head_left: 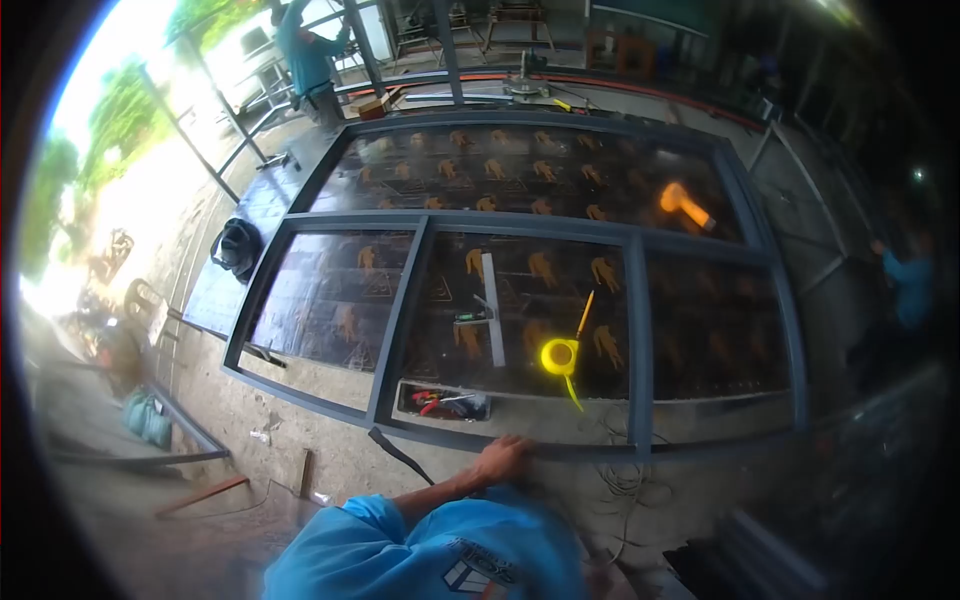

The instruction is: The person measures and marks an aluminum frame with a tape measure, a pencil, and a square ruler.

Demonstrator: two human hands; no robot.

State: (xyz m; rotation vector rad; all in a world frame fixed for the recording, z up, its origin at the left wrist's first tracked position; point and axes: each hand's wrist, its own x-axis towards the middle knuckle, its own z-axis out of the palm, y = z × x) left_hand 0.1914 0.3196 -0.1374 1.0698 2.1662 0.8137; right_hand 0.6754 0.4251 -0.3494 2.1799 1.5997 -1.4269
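My left hand (503,459) is closed over the near bar of a large grey metal frame (530,226) lying flat on a dark, patterned table top (510,265). My right hand is not in view. Inside the frame's middle opening lie a combination square (493,312), a yellow tape measure (558,356) and a yellow pencil (585,312). An orange tool with a rounded head (685,205) lies within the far right part of the frame. Just beyond my left hand, a tray (486,408) holds red-handled tools.
A co-worker (308,55) stands at the far left beside upright metal bars. Another person (905,280) is dimly seen at right. A dark bag (237,248) sits left of the frame. Loose cable (625,485) lies on the floor at near right.
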